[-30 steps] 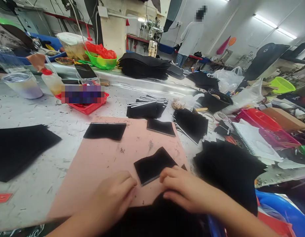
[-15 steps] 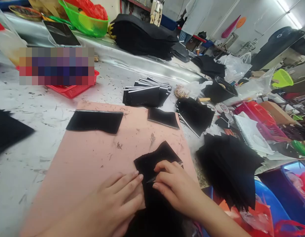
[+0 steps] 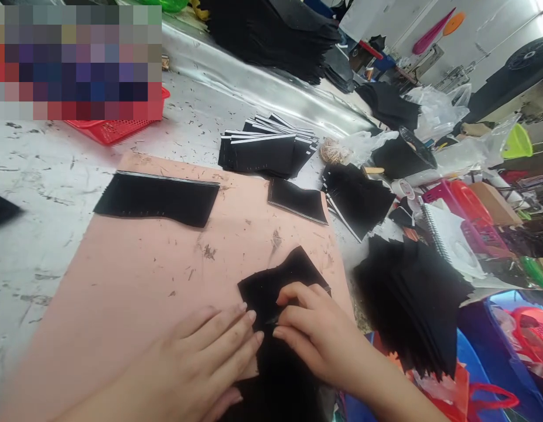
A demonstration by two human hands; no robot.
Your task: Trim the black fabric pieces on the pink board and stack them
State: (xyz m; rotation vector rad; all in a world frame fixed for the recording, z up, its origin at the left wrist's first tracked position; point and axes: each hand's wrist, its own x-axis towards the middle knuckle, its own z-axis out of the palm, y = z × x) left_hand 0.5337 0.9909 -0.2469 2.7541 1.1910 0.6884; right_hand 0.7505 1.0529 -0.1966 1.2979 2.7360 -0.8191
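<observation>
A black fabric piece (image 3: 280, 272) lies on the pink board (image 3: 135, 293) near its right edge. My left hand (image 3: 214, 346) rests flat beside it, fingers stretched out and fingertips at the fabric's left edge. Over the fabric, my right hand (image 3: 317, 328) is closed in a pinch. A thin dark pointed tip (image 3: 272, 321) shows at its fingertips; what it belongs to is hidden in the hand. Farther up the board lie a wide black piece (image 3: 159, 199) with a grey edge strip and a smaller one (image 3: 297, 200).
Black pieces with white edges (image 3: 262, 153) are stacked behind the board. More black stacks stand to the right (image 3: 359, 196) and lower right (image 3: 412, 293), above blue bins (image 3: 495, 340). A red basket (image 3: 117, 129) sits at back left, a spiral notebook (image 3: 451, 240) at right.
The view has shifted, so the table's back has moved up in it. Both hands keep nearly the same place on the fabric piece, the left fingers slightly farther right.
</observation>
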